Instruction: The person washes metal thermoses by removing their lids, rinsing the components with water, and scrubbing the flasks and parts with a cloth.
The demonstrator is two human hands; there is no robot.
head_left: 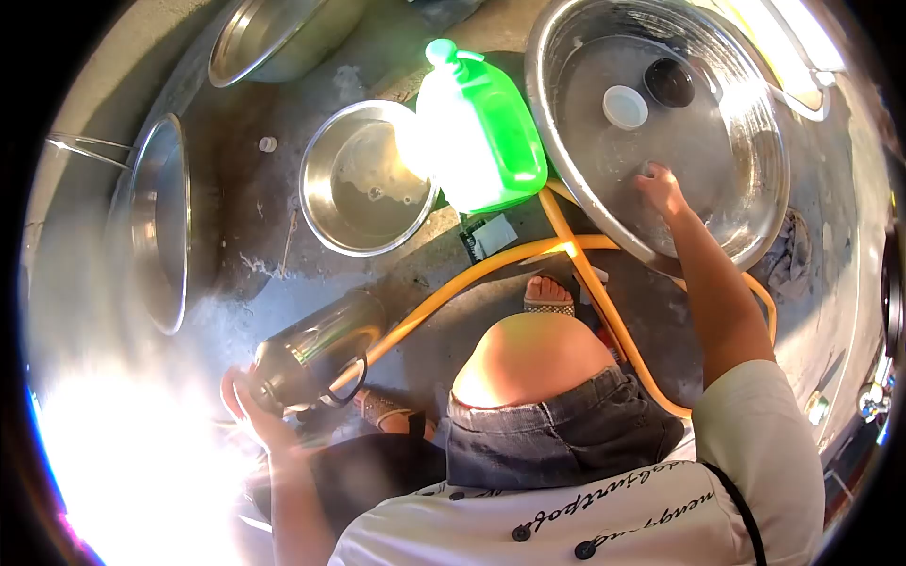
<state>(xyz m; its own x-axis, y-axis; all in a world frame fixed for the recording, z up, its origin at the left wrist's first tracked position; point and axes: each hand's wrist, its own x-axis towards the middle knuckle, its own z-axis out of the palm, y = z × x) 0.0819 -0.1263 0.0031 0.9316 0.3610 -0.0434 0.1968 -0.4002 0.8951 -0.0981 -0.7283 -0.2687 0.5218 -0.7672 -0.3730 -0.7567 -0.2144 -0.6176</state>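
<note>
At the lower left, my left hand [253, 407] grips the narrow end of a dark metallic thermos jug [307, 344] with a black loop handle. The jug lies tilted, its wide end pointing up and right. My right hand [662, 191] reaches into a large steel basin [541, 90] of cloudy water, fingers closed near the surface. Whatever is between those fingers is too small to make out. Beyond this hand, a white bowl-shaped lid [625, 108] and a black round cup-like piece [669, 83] sit in the basin.
A green-and-white detergent jug [505, 132] stands between the large basin and a smaller steel bowl [310, 179] of water. An orange hose [453, 291] loops across the floor. More steel basins, one leaning [160, 226] and one upper left [283, 42], are there. Strong glare covers the lower left.
</note>
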